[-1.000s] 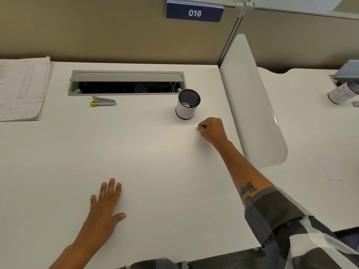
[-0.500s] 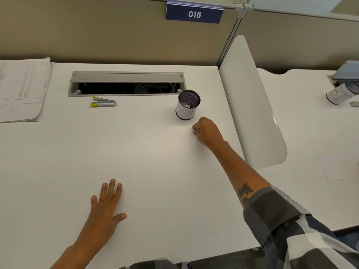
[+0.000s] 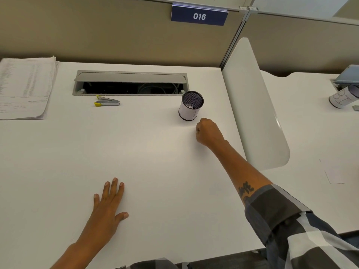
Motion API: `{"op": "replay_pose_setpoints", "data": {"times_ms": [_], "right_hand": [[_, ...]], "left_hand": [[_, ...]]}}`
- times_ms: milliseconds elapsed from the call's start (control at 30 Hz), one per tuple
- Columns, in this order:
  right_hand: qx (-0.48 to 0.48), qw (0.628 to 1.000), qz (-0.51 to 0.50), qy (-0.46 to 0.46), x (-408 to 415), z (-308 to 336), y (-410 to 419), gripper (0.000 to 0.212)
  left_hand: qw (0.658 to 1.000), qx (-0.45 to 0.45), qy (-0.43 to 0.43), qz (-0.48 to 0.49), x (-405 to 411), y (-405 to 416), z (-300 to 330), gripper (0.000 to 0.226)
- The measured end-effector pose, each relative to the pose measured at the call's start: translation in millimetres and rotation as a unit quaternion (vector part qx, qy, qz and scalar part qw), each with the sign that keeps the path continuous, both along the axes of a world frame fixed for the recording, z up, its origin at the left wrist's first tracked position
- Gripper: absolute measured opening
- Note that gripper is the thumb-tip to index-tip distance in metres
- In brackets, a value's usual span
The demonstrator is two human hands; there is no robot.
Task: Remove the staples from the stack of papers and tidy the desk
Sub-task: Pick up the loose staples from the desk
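On the white desk surface, far left corner: thick stack of printed white papers, squared up and lying flat, well apart from both hands. Near the grey cable hatch, just in front of its front edge: grey metal staple remover with yellow tips, lying on its side, untouched. To the right of the hatch: black mesh cylindrical cup wrapped in white paper, upright, with small pale scraps visible inside. Just beside the cup, at its near right: right hand, fingers curled tight into a closed grip, knuckles up; contents of the grip too small to tell, possibly a pulled staple. Lower left: left hand, fingers straight and spread, palm pressed flat on the bare surface, holding nothing.

Step in hand, by judgement: tidying, with loose staples gathered for the cup and staple removal seemingly finished.

Next move, by judgement: raising the right fist over the cup rim and releasing directly above the opening, without knocking the light cup; afterwards, stowing the staple remover.

Beyond the white rounded divider panel: neighbouring desk with another paper-wrapped cup.
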State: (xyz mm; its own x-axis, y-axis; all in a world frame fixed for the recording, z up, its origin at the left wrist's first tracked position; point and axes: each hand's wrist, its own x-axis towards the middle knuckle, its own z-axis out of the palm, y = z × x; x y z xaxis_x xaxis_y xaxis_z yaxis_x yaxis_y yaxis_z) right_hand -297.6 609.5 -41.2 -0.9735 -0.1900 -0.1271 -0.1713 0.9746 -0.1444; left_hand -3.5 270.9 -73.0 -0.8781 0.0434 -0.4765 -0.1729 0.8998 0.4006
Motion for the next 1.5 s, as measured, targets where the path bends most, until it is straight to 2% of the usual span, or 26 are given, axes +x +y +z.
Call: {"op": "replay_pose_setpoints", "data": {"times_ms": [100,200,267,300,367,400,467,533,667,833,900,967,1033,1100,1200,1500], "right_hand": [[-0.061,0.996,-0.057,-0.016,-2.7,2.7,6.4,0.013],[-0.186,0.969,-0.161,-0.034,-6.4,3.6,15.8,0.011],[-0.315,0.911,-0.256,-0.069,-7.0,9.9,22.5,0.007],[-0.389,0.865,-0.303,-0.093,-7.0,15.4,25.8,0.002],[-0.517,0.762,-0.366,-0.134,-7.9,29.9,31.8,0.013],[-0.560,0.727,-0.373,-0.140,-9.2,39.0,33.3,0.019],[-0.605,0.693,-0.367,-0.139,-14.2,56.4,33.8,0.024],[-0.628,0.683,-0.350,-0.131,-21.2,74.1,33.2,0.024],[-0.628,0.710,-0.296,-0.115,-39.1,104.9,23.2,0.026],[-0.538,0.804,-0.230,-0.105,-61.6,118.9,-8.0,0.016],[-0.456,0.858,-0.219,-0.092,-69.0,117.5,-18.8,0.010],[-0.322,0.927,-0.187,-0.049,-76.6,112.0,-27.4,0.011],[-0.213,0.967,-0.137,-0.013,-81.6,106.2,-33.9,0.015],[-0.155,0.982,-0.106,-0.001,-84.1,102.4,-37.3,0.019],[-0.123,0.987,-0.099,-0.004,-85.8,101.1,-39.3,0.025],[-0.144,0.986,-0.076,0.040,-71.8,108.6,-34.9,0.034]], "left_hand": [[1.000,-0.002,0.001,-0.003,0.5,-1.1,-1.2,0.103],[1.000,0.000,0.000,-0.003,0.9,-1.5,-1.3,0.103],[1.000,0.001,0.003,-0.005,1.2,-1.5,-1.5,0.102],[1.000,0.002,0.002,-0.004,1.1,-1.4,-1.3,0.102],[1.000,0.002,-0.001,-0.003,0.8,-1.1,-1.0,0.101],[1.000,0.000,-0.003,-0.003,0.6,-0.9,-0.9,0.101],[1.000,0.000,-0.002,-0.001,0.7,-0.3,-0.4,0.101],[1.000,0.004,0.001,0.001,1.0,-0.1,0.4,0.101],[1.000,0.004,-0.001,0.000,0.7,-0.1,0.3,0.100],[1.000,0.001,0.001,-0.002,1.1,-0.5,-0.6,0.100],[1.000,0.002,-0.001,-0.001,0.7,-0.4,-0.8,0.100],[1.000,0.009,0.002,0.002,0.5,0.3,0.3,0.100],[1.000,0.013,0.008,0.005,1.3,0.5,0.7,0.100],[1.000,0.009,0.009,0.005,1.8,0.4,0.1,0.100],[1.000,0.008,0.015,0.003,2.6,-1.1,-2.7,0.101],[1.000,0.010,0.016,0.005,3.7,-1.8,-4.9,0.100]]}}
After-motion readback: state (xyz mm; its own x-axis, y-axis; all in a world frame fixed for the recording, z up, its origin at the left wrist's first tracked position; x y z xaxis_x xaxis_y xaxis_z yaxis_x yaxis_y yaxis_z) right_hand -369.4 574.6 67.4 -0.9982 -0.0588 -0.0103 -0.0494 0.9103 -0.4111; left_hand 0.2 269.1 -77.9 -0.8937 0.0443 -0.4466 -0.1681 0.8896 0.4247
